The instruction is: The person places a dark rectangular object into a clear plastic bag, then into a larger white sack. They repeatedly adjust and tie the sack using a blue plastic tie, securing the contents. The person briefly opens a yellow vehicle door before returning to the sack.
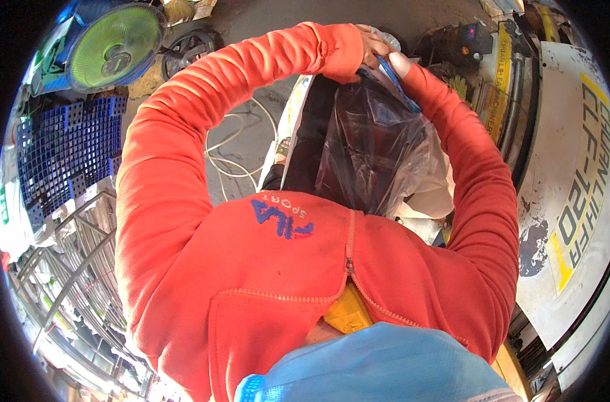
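A large clear plastic bag (pixel 368 144) hangs crumpled in front of my body, with dark cloth visible through and beside it. At its far upper end my left hand (pixel 373 45) is closed, fingers curled over the gathered plastic. Close against it, my right hand (pixel 400 65) is also closed at the same end of the bag; its fingertips are mostly hidden. A blue strip (pixel 389 75) runs from between the hands down along the right wrist. A bit of clear plastic stands up beyond the fingers.
On the left stand a green-and-blue fan (pixel 115 50), a blue plastic grid crate (pixel 67 147) and a metal rack (pixel 77 268). A pale hose (pixel 234 157) loops over the floor. A white machine panel (pixel 569 194) flanks my right arm, beside dark machine parts (pixel 469 50).
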### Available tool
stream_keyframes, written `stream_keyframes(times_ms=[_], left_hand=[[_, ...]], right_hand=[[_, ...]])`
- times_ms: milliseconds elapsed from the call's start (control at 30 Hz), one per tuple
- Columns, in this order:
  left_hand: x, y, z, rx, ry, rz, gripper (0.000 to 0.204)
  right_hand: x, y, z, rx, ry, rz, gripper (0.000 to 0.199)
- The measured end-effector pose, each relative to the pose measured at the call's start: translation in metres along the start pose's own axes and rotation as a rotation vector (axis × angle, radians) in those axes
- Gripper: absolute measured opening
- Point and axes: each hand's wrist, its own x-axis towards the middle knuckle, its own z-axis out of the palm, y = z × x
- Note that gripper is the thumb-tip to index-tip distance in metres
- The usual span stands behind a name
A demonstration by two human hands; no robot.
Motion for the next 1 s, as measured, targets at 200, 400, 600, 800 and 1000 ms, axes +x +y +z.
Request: stream_keyframes(times_ms=[200,400,600,800,1000], left_hand=[[-0.003,-0.001,0.007,0.047,-0.113,-0.057,0.015],[0.001,0.008,-0.008,-0.433,-0.073,-0.381,0.022],[0.018,0.014,-0.04,-1.15,0.114,-0.847,0.029],[0.02,0.012,-0.045,-1.311,0.144,-1.003,0.03],[0.017,0.005,-0.06,-1.133,0.121,-0.938,0.028]], right_hand=[[-0.005,0.003,-0.006,-0.046,0.102,0.103,0.053],[-0.039,-0.043,0.012,-0.877,0.301,0.029,0.054],[-0.101,-0.053,0.077,-1.163,0.023,-0.291,0.022],[-0.088,-0.021,0.122,-1.384,0.227,-0.895,0.026],[-0.12,-0.034,0.143,-1.663,0.852,-0.888,0.043]])
